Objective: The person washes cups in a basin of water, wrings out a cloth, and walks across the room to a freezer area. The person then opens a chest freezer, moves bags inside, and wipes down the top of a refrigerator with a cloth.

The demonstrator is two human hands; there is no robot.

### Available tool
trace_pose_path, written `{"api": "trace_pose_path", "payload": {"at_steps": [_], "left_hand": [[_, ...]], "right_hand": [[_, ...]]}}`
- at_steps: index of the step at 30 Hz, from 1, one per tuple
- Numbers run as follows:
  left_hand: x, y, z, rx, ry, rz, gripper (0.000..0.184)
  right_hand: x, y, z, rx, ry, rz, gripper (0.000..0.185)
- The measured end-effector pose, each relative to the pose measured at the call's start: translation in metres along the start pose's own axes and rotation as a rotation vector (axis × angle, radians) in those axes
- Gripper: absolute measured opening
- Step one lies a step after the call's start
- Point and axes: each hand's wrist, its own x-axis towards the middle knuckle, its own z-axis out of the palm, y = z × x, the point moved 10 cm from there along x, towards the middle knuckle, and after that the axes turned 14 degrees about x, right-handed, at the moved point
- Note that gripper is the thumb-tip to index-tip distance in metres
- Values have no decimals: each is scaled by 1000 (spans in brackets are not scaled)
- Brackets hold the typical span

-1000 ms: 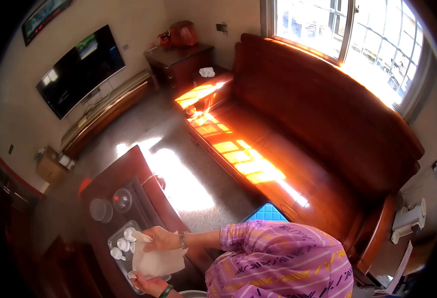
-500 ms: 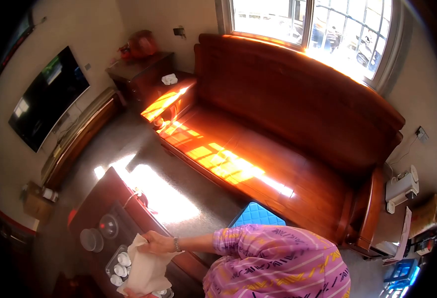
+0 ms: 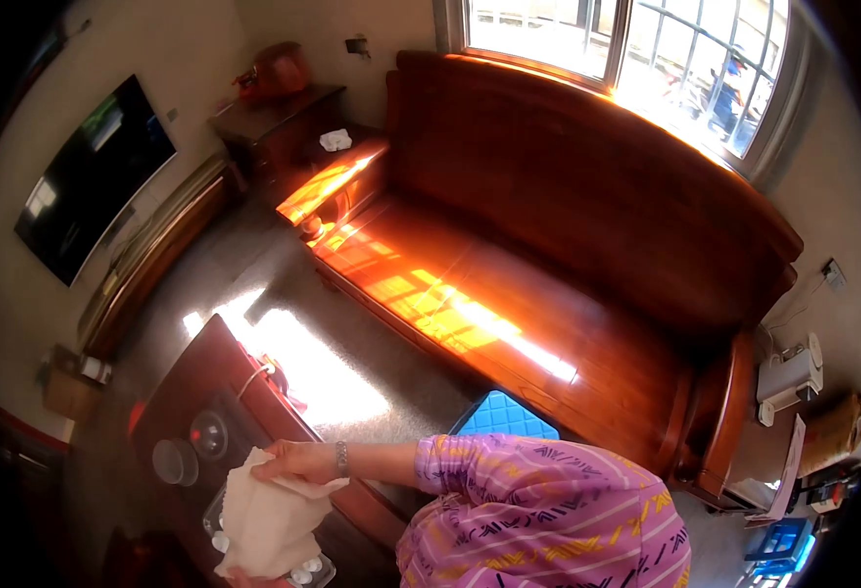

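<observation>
A limp beige cloth (image 3: pixel 279 514), or a sheet like it, hangs over a clear tray (image 3: pixel 325 574) on the dark red table. My right hand (image 3: pixel 298 463), with a bracelet at the wrist, grips its upper edge. At the bottom of the view my left hand (image 3: pixel 254 580) shows only in part, its fingers closed on the cloth's lower edge. Small white cups (image 3: pixel 306 570) peek out from under the cloth, which hides most of the tray. Beyond it on the table are a clear round container (image 3: pixel 175 462) and a clear domed lid (image 3: pixel 209 434).
The table's wooden rim (image 3: pixel 284 421) runs beside my right forearm, with a pale cord (image 3: pixel 254 380) at it. A blue padded stool (image 3: pixel 509 416) stands between the table and a long wooden sofa (image 3: pixel 587 323). A television (image 3: pixel 97 181) hangs on the left wall.
The cloth and both hands have shifted slightly left, and the right hand has risen a little. The cloth covers more of the cups. The whole view has moved slightly.
</observation>
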Motion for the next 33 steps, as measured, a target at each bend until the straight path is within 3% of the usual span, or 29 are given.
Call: {"api": "trace_pose_path", "payload": {"at_steps": [1,2,4,5,10,12,18,25,27,28,30,32,33], "left_hand": [[-7,7,1,179,-7,132,16],[-13,15,4,360,-16,266,15],[-11,11,3,394,-29,268,16],[-11,12,5,426,-50,264,17],[-12,57,16,437,20,231,20],[-10,45,9,519,65,57,21],[-12,61,12,558,32,183,18],[-13,78,18,489,22,164,17],[-13,87,20,505,51,148,16],[-15,84,17,507,53,146,16],[-19,53,12,540,-39,-15,29],[-26,3,16,-166,-79,-380,29],[-29,1,20,-285,-11,-491,29]], "right_hand": [[5,2,-15,-140,128,2,21],[13,7,-24,-140,119,8,21],[22,-7,-48,-621,215,-181,18],[17,-11,-37,-359,211,-182,16],[21,-23,-42,-431,213,-216,17],[15,-29,-36,-389,192,-257,12],[14,-28,-41,-338,159,-241,12],[13,-20,-52,-482,257,-186,16],[11,-39,-53,-1133,390,-337,16],[11,-36,-56,-1133,388,-335,16],[-2,-50,-37,-1368,467,-609,19],[3,-45,-48,-1195,494,-526,21],[8,-36,-64,-940,525,-523,31]]}}
